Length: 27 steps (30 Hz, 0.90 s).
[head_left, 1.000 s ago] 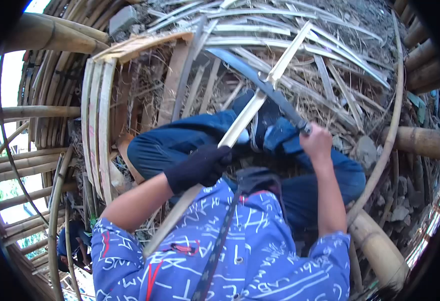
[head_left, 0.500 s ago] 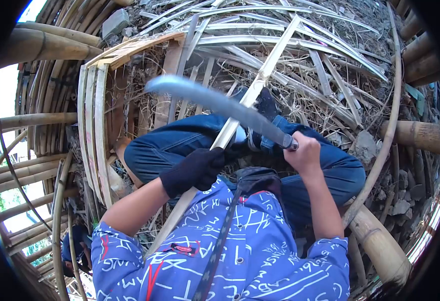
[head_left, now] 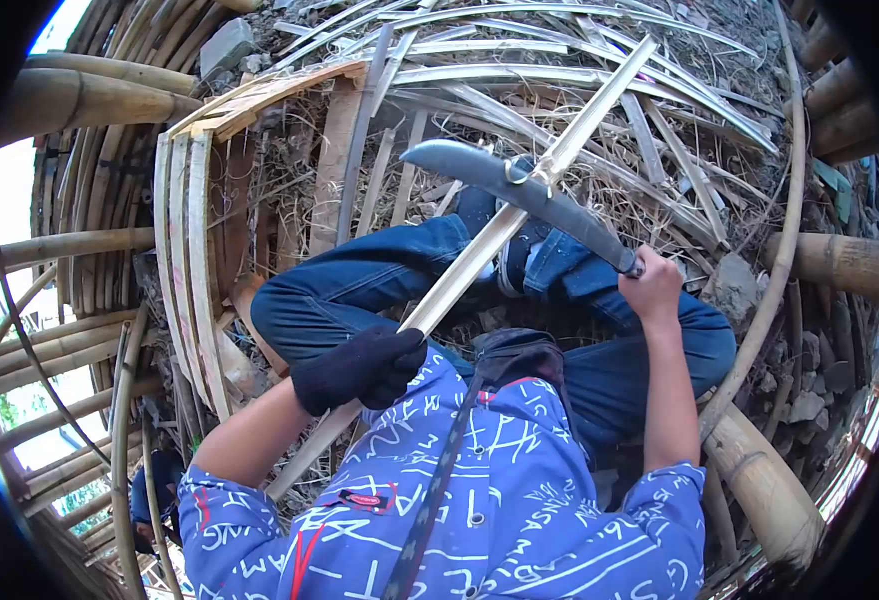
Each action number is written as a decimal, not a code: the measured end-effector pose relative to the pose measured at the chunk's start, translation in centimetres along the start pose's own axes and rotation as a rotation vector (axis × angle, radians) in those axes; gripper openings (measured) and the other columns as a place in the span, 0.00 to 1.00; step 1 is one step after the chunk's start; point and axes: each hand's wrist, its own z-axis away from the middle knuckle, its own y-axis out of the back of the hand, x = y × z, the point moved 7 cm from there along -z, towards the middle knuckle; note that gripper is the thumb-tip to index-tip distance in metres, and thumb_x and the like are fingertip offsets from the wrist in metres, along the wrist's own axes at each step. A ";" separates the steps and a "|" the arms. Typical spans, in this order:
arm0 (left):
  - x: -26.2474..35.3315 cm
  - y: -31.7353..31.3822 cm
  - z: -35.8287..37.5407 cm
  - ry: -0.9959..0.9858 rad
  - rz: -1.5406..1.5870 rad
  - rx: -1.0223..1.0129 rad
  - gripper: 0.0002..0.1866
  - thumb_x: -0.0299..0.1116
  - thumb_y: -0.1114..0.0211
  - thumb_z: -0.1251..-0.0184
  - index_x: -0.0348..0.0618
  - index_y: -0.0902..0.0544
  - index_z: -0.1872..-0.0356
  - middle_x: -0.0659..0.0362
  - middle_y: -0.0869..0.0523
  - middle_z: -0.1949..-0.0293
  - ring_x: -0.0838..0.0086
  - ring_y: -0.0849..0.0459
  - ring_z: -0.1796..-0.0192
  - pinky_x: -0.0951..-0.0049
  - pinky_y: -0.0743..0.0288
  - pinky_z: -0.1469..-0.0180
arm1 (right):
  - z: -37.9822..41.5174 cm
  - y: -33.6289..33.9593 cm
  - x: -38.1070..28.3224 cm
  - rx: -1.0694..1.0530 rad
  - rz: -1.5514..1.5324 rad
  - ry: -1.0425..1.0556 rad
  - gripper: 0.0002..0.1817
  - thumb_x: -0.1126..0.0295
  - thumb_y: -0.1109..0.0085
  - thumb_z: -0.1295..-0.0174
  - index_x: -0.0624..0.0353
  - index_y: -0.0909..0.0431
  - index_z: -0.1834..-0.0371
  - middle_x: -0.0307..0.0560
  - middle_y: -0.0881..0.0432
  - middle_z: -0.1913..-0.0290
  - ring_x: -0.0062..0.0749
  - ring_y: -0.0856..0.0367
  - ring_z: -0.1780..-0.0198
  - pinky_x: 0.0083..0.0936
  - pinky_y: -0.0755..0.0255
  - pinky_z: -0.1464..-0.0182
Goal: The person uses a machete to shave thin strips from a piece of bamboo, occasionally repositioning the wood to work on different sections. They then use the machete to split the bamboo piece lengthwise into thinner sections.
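Note:
My left hand (head_left: 357, 368), in a black glove, grips a long pale bamboo strip (head_left: 489, 235) that slants from my lap up to the upper right. My bare right hand (head_left: 654, 285) holds the handle of a curved machete (head_left: 511, 183). Its blade lies across the strip, and a thin curled shaving stands at the spot where they meet. I sit cross-legged in blue jeans (head_left: 359, 285) and a blue patterned shirt (head_left: 499, 500), with a dark strap running across my chest.
A heap of split bamboo strips (head_left: 559, 70) and dry shavings covers the ground ahead. Bent bamboo slats (head_left: 184, 240) stand at my left. Thick bamboo poles (head_left: 69, 95) lie at the far left and right (head_left: 759, 490). Stones (head_left: 729, 290) rest by my right knee.
The machete, raised and blurred half a second ago, has come down onto the strip. My left hand has slid lower along the strip, toward my body.

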 end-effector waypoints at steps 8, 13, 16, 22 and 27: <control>1.4 -0.5 -1.1 -0.119 0.031 -0.203 0.23 0.53 0.53 0.25 0.53 0.37 0.79 0.73 0.45 0.85 0.86 0.47 0.86 0.82 0.54 0.85 | 3.8 -5.7 -4.4 -0.432 -1.071 -0.221 0.08 0.77 0.39 0.54 0.56 0.29 0.82 0.26 0.30 0.82 0.10 0.34 0.79 0.17 0.41 0.77; 1.9 -1.2 -1.9 -0.184 0.039 -0.272 0.23 0.54 0.52 0.25 0.52 0.38 0.79 0.72 0.44 0.85 0.85 0.47 0.85 0.82 0.54 0.84 | 5.9 -6.4 -11.5 -0.893 -2.010 -0.297 0.11 0.80 0.38 0.53 0.58 0.33 0.79 0.36 0.34 0.87 0.21 0.36 0.89 0.22 0.40 0.84; 1.9 -1.4 -2.0 -0.254 0.023 -0.271 0.23 0.53 0.52 0.25 0.52 0.37 0.79 0.71 0.44 0.84 0.84 0.45 0.85 0.81 0.53 0.83 | 4.5 -5.0 -12.3 -0.871 -2.329 -0.193 0.11 0.77 0.45 0.48 0.56 0.38 0.80 0.35 0.38 0.88 0.22 0.40 0.90 0.23 0.39 0.83; 3.7 -1.4 -0.7 -0.381 -0.020 -0.123 0.22 0.53 0.51 0.25 0.50 0.33 0.76 0.70 0.39 0.84 0.84 0.42 0.85 0.80 0.51 0.83 | 4.0 -3.2 -6.8 -0.487 -2.710 -0.174 0.14 0.62 0.56 0.35 0.52 0.40 0.78 0.33 0.39 0.87 0.20 0.39 0.88 0.25 0.34 0.78; 4.3 -0.6 -2.3 -0.440 -0.044 0.007 0.18 0.45 0.52 0.25 0.47 0.28 0.74 0.68 0.32 0.84 0.82 0.35 0.86 0.81 0.46 0.83 | 4.9 -2.3 -4.1 -0.304 -2.037 -0.234 0.16 0.62 0.50 0.35 0.53 0.38 0.79 0.35 0.38 0.88 0.23 0.38 0.89 0.25 0.34 0.80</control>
